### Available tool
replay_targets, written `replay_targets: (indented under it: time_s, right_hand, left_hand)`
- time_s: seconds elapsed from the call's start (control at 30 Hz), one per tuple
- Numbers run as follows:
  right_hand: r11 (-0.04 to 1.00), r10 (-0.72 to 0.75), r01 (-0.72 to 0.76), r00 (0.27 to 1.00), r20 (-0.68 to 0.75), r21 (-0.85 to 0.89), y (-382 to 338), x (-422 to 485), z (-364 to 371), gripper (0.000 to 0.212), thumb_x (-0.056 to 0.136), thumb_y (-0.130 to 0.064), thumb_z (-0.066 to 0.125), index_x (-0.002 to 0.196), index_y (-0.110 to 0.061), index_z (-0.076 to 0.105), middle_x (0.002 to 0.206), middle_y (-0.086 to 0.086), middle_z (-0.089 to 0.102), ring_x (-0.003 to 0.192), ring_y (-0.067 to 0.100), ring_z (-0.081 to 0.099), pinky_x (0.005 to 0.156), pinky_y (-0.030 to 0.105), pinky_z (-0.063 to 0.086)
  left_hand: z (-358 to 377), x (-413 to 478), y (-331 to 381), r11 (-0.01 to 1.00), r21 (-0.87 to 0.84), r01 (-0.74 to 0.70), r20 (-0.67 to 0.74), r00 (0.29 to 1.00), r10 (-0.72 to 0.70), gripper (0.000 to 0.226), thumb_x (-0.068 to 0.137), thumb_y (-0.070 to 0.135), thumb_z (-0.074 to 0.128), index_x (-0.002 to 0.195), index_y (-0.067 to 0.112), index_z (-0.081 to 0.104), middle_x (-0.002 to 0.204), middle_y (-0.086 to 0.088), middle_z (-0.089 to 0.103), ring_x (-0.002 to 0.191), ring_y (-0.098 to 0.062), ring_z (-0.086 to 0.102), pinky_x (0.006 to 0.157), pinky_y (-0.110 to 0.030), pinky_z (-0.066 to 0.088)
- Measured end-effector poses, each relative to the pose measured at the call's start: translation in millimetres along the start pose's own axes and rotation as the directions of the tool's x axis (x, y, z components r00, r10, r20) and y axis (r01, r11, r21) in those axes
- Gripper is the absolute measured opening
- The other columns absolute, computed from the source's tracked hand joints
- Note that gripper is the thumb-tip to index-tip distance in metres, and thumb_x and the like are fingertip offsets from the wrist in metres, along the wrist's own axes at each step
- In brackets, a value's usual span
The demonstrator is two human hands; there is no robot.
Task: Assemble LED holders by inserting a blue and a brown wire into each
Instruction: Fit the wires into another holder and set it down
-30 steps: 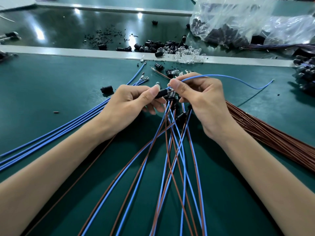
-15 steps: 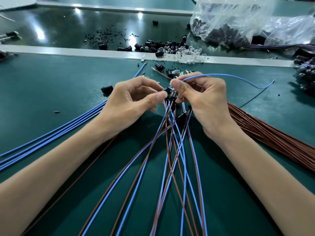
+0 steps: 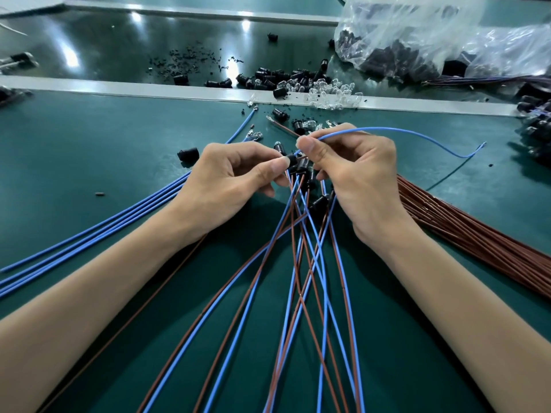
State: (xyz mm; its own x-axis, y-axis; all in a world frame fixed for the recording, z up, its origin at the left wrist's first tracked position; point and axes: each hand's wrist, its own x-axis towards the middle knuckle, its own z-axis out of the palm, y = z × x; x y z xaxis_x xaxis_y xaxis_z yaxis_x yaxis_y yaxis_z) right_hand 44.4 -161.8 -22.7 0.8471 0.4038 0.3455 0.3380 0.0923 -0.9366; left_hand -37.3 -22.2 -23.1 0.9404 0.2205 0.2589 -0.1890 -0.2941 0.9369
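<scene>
Head view: two bare hands work over a green table (image 3: 74, 150).
Joined wires (image 3: 298, 293): blue and brown ones fan out from under the hands toward the camera. They cross each other and are too mixed up to count. Some end in little black holders below the hands.
Single brown wire (image 3: 119, 317): one, running under the left arm.
Loose blue wires (image 3: 89, 236): four or five, side by side on the table, left of the left arm.
Brown bunch (image 3: 477, 234): a thick bunch on the right, too many to count.
Left hand (image 3: 235, 177): thumb and first finger pinch one black LED holder (image 3: 290, 160). The other fingers are curled in.
Right hand (image 3: 360, 180): thumb and finger pinch one blue wire (image 3: 387, 131). Its tip is right at the LED holder. I cannot tell if it is inside. The rest bends up and off to the right.
Lone holder (image 3: 188, 153): one, on the table just past the left hand.
Grey strip (image 3: 119, 86): one, across the table.
Far pile (image 3: 268, 79): many black holders, with clear LEDs (image 3: 331, 95) just beside them.
Plastic bag (image 3: 417, 31): one, far right, with dark parts in it.
</scene>
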Motion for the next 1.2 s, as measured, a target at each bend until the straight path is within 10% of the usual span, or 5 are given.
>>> replay_targets:
  time_s: [1.2]
  right_hand:
    - [0.996, 0.068, -0.063, 0.994, 0.089, -0.060, -0.8, -3.2, 3.6, 0.011, 0.081, -0.020, 0.075, 0.071, -0.024, 0.071, 0.064, 0.007, 0.065, 0.059, 0.016, 0.054, 0.055, 0.027, 0.045]
  left_hand:
    - [0.6, -1.4, -0.1, 1.000, 0.006, 0.029, -0.041, 0.999, -0.029, 0.018, 0.072, 0.026, 0.069, 0.084, 0.012, 0.068, 0.067, 0.009, 0.071, 0.060, -0.003, 0.062, 0.062, -0.015, 0.049]
